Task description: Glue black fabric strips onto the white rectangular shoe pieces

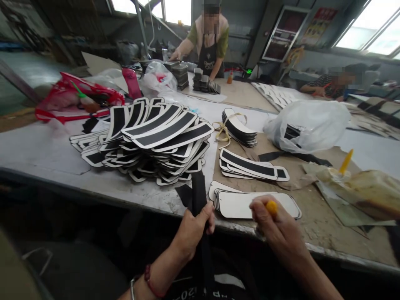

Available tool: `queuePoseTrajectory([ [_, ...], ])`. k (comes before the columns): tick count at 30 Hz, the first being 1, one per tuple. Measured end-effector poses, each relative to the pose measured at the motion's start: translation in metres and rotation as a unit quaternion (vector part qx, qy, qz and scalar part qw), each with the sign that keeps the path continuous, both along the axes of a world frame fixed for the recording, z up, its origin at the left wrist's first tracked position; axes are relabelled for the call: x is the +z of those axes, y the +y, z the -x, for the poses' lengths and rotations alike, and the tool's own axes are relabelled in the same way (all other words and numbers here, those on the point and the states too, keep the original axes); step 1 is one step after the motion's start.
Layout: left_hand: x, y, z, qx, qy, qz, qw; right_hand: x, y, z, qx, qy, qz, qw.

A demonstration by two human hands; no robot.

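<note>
My left hand (198, 227) is closed around a bundle of black strips (199, 189) at the table's front edge; the strips stick up above the fist and hang down below it. My right hand (276, 221) is curled round a tool with a yellow handle (271, 207); its working end is hidden. Just beyond the right hand lies a small stack of white curved pieces (236, 204). Behind that sit a few white pieces with black strips on them (248, 163). A large heap of such black-striped pieces (162, 141) spreads to the left.
A tied stack of pieces (239, 127) stands farther back. On the right are a white plastic bag (309, 125) and a glue bag with a yellow nozzle (345, 162). A red bag (75, 100) lies left. Across the table a co-worker (211, 46) handles dark stacks; another person sits right.
</note>
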State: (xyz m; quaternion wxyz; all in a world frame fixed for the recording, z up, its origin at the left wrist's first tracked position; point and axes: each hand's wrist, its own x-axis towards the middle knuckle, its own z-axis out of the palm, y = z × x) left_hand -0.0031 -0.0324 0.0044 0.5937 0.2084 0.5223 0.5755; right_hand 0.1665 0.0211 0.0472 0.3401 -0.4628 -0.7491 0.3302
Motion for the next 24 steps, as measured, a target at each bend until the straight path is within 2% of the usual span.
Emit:
queuePoseTrajectory([
  [2,0.010,-0.010,-0.001,-0.068,-0.059,-0.009,0.996,-0.002,0.002,0.020,0.045,0.034,0.102,0.993],
  [4,0.016,-0.017,-0.003,-0.109,-0.092,-0.004,0.990,-0.006,0.002,0.038,0.086,0.083,0.211,0.970],
  [7,0.019,-0.023,-0.009,-0.127,-0.110,0.007,0.986,-0.014,-0.002,0.052,0.126,0.163,0.365,0.908],
  [9,0.018,-0.024,-0.011,-0.128,-0.112,0.005,0.985,-0.016,-0.005,0.052,0.153,0.192,0.415,0.876],
  [10,0.018,-0.024,-0.012,-0.128,-0.115,0.002,0.985,-0.017,-0.006,0.051,0.160,0.194,0.415,0.874],
  [12,0.016,-0.025,-0.012,-0.130,-0.120,-0.004,0.984,-0.016,-0.007,0.045,0.142,0.174,0.373,0.900],
  [14,0.013,-0.025,-0.012,-0.126,-0.123,-0.008,0.984,-0.015,-0.006,0.039,0.083,0.144,0.304,0.938],
  [16,0.010,-0.025,-0.012,-0.119,-0.123,-0.009,0.985,-0.014,-0.004,0.034,0.015,0.137,0.250,0.958],
  [18,0.007,-0.026,-0.013,-0.116,-0.125,-0.005,0.985,-0.012,-0.004,0.031,-0.031,0.173,0.232,0.957],
  [21,0.004,-0.027,-0.017,-0.123,-0.137,0.008,0.983,-0.008,-0.004,0.029,-0.076,0.257,0.227,0.936],
  [24,0.001,-0.032,-0.017,-0.133,-0.142,0.014,0.981,0.004,0.001,0.019,-0.101,0.302,0.212,0.924],
])
